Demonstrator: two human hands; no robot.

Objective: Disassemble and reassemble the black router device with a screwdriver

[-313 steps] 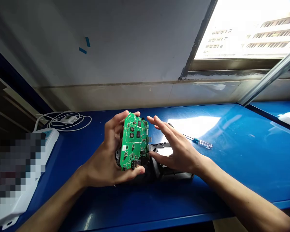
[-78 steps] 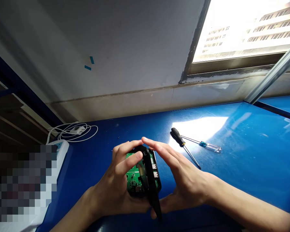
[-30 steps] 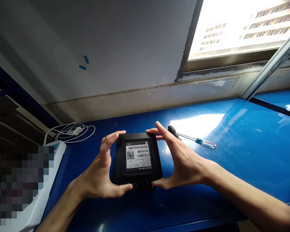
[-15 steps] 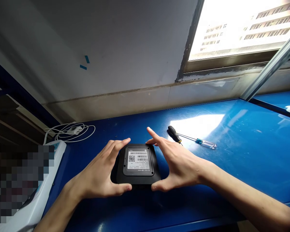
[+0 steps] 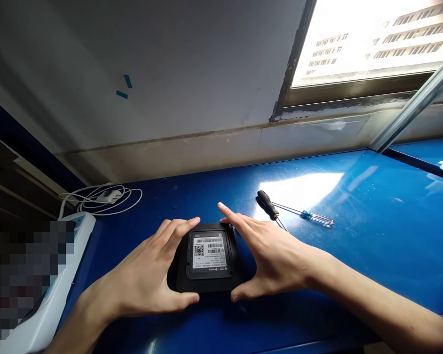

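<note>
A flat, black, square device (image 5: 209,285), which looks like a set-top box, lies label side up between my hands. Its raised centre panel carries a white label (image 5: 209,251) with a QR code and barcodes, and small screw holes show near the panel's corners. My left hand (image 5: 147,265) clasps the left side, thumb at the near edge and fingers at the far edge. On the right side, my right hand (image 5: 273,258) grips the same way, its index finger raised off the box. Whether the box rests on the table or hangs just above it, I cannot tell.
Behind my right hand, a black-handled screwdriver (image 5: 268,204) and a clear-handled screwdriver (image 5: 317,219) lie on the blue table (image 5: 372,236). A coiled white cable with an adapter (image 5: 110,196) sits at the back left, near a white casing (image 5: 83,226). The wall and window border the back.
The box and both hands have come slightly nearer to me, and the box's near edge tilts a little differently. Both hands keep their hold. The camera view has shifted slightly.
</note>
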